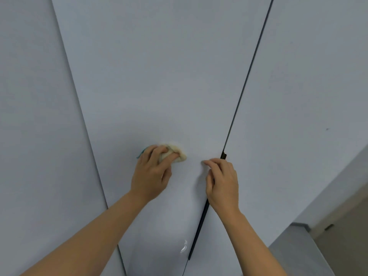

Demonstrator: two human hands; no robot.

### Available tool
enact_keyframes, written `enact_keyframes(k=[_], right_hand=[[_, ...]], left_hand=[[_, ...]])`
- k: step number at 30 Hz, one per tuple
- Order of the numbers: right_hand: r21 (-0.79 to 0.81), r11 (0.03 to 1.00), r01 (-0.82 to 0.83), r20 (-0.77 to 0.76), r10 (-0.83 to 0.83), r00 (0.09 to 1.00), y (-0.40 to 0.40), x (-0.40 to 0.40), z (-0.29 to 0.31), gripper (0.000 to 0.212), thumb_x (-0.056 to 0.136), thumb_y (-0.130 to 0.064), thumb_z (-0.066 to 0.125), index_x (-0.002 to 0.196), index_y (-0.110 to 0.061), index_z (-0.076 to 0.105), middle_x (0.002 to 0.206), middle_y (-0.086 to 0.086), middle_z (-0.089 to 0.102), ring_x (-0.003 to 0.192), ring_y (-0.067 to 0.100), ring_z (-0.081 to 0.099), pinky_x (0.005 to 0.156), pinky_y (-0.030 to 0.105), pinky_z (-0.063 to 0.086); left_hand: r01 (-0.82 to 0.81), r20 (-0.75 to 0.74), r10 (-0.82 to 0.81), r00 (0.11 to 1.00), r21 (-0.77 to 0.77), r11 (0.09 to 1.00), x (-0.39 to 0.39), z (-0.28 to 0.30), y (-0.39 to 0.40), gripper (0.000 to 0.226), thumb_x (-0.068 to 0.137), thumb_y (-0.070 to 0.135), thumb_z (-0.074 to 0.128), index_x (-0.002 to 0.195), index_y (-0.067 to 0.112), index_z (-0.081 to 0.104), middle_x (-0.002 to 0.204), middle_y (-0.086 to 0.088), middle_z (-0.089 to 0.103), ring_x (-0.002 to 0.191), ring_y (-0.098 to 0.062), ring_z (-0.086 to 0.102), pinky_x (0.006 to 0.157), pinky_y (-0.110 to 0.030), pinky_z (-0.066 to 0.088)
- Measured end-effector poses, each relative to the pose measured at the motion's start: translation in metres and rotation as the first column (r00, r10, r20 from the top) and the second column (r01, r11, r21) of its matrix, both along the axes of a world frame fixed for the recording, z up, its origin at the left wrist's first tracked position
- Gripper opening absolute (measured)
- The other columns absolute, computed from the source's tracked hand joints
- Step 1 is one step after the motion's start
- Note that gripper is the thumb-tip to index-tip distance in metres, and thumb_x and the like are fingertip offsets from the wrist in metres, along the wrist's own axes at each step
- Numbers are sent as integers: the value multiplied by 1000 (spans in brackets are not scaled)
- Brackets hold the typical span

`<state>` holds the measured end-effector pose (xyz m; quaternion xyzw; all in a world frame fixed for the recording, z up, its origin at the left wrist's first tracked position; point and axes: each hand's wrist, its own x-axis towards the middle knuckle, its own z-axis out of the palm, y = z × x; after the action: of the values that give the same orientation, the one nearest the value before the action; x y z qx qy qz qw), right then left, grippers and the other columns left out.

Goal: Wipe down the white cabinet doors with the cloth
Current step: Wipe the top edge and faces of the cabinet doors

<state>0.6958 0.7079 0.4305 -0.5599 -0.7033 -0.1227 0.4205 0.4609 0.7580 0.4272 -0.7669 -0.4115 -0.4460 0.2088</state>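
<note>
Here, at far left, a white cabinet door (33, 116), plain and flat, parted by a thin seam from the middle door (155, 76). Against that middle door, low down, the left hand (151, 174), forearm bare and reaching up from the lower left corner. Fingers (159, 151) curled round a bunched cloth (178, 154), cream-coloured with a teal edge showing at the hand's left side, gripped and pressed to the door's face. Right of the cloth, a stretch of bare door, then the right hand (223, 182), well apart from the left but at much the same height. Fingers there loosely bent, tips touching the middle door near its right edge, holding nothing; thumb side lying over the dark gap (247, 76) between the middle door and the right door (308, 96). In that gap, just above the right hand, a short dark fitting (223, 155), too small to name. Lower on the middle door, near the gap, a small bright streak (184, 249), perhaps wet or glare, hard to tell. At far right, a small dark speck (327, 129) on the right door, then a grey ledge (294, 242) and a beige surface (346, 226) in the lower corner.
</note>
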Motion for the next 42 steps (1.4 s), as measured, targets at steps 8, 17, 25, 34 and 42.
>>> enact_keyframes(k=[8, 17, 25, 34, 42], right_hand=[[-64, 998, 24, 66, -20, 998, -6, 6, 17, 40, 85, 2, 66, 121, -14, 71, 124, 0, 67, 113, 20, 60, 100, 21, 33], [21, 991, 136, -249, -126, 960, -9, 10, 11, 25, 98, -7, 64, 120, -15, 69, 113, -4, 67, 104, 13, 58, 90, 19, 42], [-79, 990, 120, -501, -144, 853, -9, 13, -9, 13, 99, -29, 68, 108, -21, 70, 91, -13, 71, 74, 7, 65, 73, 38, 59], [358, 933, -51, -81, 85, 993, 8, 1, -87, 46, 94, 3, 48, 138, -4, 61, 146, 7, 60, 135, 25, 52, 115, 36, 42], [539, 841, -40, 30, 28, 999, 47, -4, -97, 51, 94, -13, 48, 144, -4, 57, 155, 8, 52, 148, 24, 40, 124, 35, 30]], left_hand=[[3, 72, -4, 997, 1, 1000, -7, 35, 0, 65, 64, -10, 73, 124, 17, 72, 120, -10, 56, 108, -38, 50, 91, -49, 48], [8, -2, -8, 1000, 52, 999, -8, 0, 6, 50, 79, -14, 68, 119, 16, 73, 118, -13, 61, 109, -40, 50, 95, -48, 48], [-27, -110, 17, 994, -85, 996, -20, -31, -2, 55, 74, -12, 71, 116, 23, 72, 115, -6, 59, 109, -36, 51, 86, -48, 51], [-50, 273, 48, 961, 2, 999, 10, -92, 6, 38, 96, 24, 58, 133, 29, 64, 135, -3, 51, 120, -33, 48, 103, -43, 39], [-140, 142, 107, 984, 252, 958, -9, -107, 33, 42, 84, 21, 54, 124, 33, 60, 130, -1, 53, 114, -32, 49, 93, -48, 40]])
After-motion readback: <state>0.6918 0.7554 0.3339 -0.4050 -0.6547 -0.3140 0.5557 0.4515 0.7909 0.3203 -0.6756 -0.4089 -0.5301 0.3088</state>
